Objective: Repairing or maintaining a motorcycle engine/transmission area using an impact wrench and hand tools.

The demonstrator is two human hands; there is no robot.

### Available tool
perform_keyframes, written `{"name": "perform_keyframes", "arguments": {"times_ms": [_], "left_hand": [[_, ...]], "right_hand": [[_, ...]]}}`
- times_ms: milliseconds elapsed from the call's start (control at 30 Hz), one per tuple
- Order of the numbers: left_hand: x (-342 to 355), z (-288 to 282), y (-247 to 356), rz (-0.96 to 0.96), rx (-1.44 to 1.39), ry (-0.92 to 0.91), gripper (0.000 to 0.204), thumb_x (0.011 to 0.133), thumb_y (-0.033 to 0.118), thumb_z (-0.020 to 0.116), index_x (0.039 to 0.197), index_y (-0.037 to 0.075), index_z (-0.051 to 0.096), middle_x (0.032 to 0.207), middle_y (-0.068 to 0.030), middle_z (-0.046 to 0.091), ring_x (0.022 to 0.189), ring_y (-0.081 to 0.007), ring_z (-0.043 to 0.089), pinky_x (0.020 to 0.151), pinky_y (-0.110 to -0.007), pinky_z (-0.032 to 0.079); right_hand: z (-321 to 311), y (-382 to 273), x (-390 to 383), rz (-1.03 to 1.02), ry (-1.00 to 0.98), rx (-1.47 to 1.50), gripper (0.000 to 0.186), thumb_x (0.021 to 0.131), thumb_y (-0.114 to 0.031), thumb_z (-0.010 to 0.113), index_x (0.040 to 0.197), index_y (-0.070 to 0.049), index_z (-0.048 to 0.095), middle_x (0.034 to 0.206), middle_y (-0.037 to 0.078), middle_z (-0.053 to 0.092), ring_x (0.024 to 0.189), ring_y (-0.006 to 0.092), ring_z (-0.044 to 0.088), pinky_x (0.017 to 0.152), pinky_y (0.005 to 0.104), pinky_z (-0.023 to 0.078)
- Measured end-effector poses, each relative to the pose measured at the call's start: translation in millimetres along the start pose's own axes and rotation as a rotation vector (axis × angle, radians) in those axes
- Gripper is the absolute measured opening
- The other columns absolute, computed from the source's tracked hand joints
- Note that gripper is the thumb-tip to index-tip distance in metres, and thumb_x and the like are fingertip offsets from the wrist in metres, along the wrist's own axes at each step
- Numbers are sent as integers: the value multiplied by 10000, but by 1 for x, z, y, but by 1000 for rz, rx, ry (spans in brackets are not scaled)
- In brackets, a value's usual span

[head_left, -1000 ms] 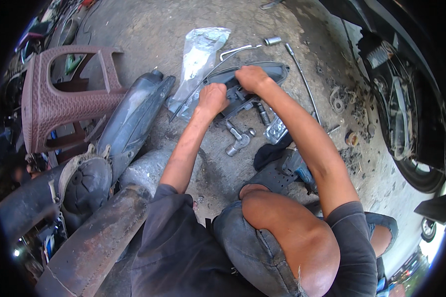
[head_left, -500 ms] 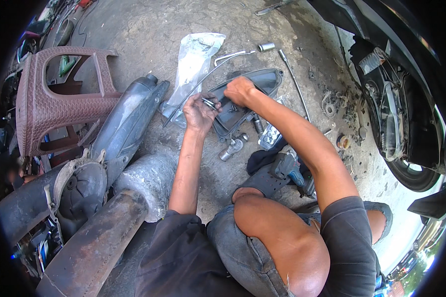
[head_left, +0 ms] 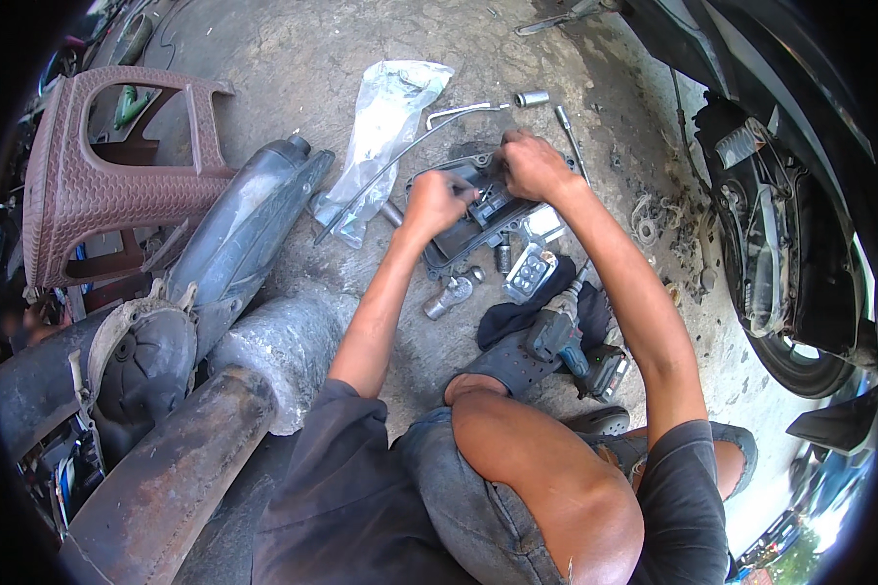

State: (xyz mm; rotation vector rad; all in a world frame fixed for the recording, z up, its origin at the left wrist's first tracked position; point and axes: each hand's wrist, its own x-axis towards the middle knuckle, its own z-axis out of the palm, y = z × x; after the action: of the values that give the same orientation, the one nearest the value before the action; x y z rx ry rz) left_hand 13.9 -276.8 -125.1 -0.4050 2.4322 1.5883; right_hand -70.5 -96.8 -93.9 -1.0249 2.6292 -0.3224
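Left hand (head_left: pixel 439 203) turned palm-down; right hand (head_left: pixel 535 168) farther out; both curled, any hold unclear. Dark-grey elongated plastic tray (head_left: pixel 461 237) beneath, long axis near-left to far-right.

We cannot tell what, if anything, the left hand (head_left: pixel 439 203) pinches. The right hand (head_left: pixel 534 168) hides part of the dark housing (head_left: pixel 449 246). The dark vehicle (head_left: pixel 802 107) runs off the rim; scattered debris (head_left: pixel 689 213) looks too small to name.

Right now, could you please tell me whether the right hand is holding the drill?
No, the drill lies beside the dark clog, while the right hand is at the dark housing.
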Motion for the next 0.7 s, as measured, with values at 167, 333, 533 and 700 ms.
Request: {"name": "perform_keyframes", "arguments": {"times_ms": [167,333,533,700], "left_hand": [[29,14,-1,340,847,-201,140,728,155,697,755,18,687,755,-252,639,770,-390,650,677,-479,520],[40,16,-1,514,980,-228,83,683,61,646,748,38,693,756,-186,668,733,-335,674,652,-429,541],[32,17,4,564,993,-334,106,611,62,684,709,24,685,726,-200,654,707,-358,659,632,-440,529],[20,6,1,682,1001,-361,80,589,48,663,663,20,668,709,-195,647,694,-350,654,608,-443,517]], "right_hand": [[23,-9,4,-22,35,-195,158,759,-158,574,808,-82,704,1057,110,600,1119,281,502,938,474,398],[26,-10,25,-133,-50,-327,198,806,-168,521,798,-131,715,1140,45,590,1165,215,454,943,411,352],[40,-1,23,-227,-5,-301,211,821,-167,515,852,-95,712,1245,69,543,1214,224,445,977,445,357],[46,-9,33,-183,-172,-259,217,837,-161,507,905,-106,706,1222,43,563,1187,229,478,977,460,373]]}}
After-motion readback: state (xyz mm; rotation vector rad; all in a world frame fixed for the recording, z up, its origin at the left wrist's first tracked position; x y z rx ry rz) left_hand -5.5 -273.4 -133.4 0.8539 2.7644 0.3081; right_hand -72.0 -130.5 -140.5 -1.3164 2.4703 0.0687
